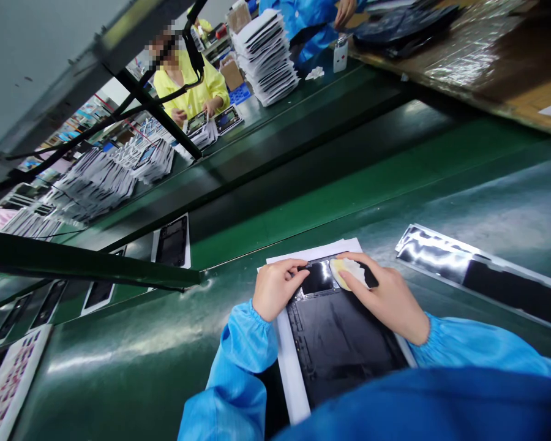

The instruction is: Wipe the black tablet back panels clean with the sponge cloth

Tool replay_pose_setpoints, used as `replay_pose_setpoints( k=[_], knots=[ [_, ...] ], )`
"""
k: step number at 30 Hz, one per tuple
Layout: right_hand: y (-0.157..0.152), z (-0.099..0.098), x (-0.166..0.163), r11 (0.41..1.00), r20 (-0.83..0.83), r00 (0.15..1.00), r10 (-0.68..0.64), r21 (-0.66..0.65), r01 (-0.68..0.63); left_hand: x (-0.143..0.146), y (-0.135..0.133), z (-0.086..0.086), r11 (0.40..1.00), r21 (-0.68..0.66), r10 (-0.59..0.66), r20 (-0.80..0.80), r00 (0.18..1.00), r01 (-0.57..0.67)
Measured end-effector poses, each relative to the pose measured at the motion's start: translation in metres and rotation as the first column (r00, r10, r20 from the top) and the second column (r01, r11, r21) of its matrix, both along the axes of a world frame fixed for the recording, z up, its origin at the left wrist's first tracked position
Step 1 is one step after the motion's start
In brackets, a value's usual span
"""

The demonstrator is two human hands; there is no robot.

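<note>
A black tablet housing (344, 340) lies on white sheets (289, 367) on the green bench in front of me. Across its far end sits a glossy black rectangle (319, 278). My left hand (275, 288) is closed in a pinch at the left edge of that rectangle; whatever is between the fingertips is too small to make out. In my right hand (388, 297) is a crumpled white and pale yellow wiping pad (349, 274), pressed at the rectangle's right side. The near end of the housing is hidden behind my blue clothing.
Glossy black film strips (477, 269) lie to the right. Beyond runs a green conveyor (275, 214) carrying a black housing (172, 242). A dark metal bar (87, 260) crosses at left. Across the line, a person in yellow (193, 92) works beside tall stacks (266, 58).
</note>
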State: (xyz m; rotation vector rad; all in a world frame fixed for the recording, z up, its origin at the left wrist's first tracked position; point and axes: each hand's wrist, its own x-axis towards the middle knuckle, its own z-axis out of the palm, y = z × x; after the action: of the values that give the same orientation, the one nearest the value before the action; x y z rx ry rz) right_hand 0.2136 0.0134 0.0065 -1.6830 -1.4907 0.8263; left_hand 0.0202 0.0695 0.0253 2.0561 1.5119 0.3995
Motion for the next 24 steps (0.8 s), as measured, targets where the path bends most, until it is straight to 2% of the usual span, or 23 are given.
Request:
replay_pose_setpoints(
  k=[5,12,24],
  knots=[
    [-0.0005,-0.0018,-0.0005,1.0,0.014,1.0,-0.011,0.03,0.01,-0.0007,-0.0011,0.002,0.998,0.023,-0.063,-0.072,0.995,0.065],
    [0.0,-0.0089,-0.0007,0.996,0.006,1.0,-0.017,0.084,0.016,-0.0032,-0.0043,0.0,0.993,0.068,-0.085,-0.142,0.986,0.096],
    [0.0013,-0.0093,-0.0004,0.995,0.033,0.999,-0.014,0.099,0.011,-0.0025,-0.0018,0.001,1.0,-0.008,-0.028,-0.082,0.996,0.027]
  ],
)
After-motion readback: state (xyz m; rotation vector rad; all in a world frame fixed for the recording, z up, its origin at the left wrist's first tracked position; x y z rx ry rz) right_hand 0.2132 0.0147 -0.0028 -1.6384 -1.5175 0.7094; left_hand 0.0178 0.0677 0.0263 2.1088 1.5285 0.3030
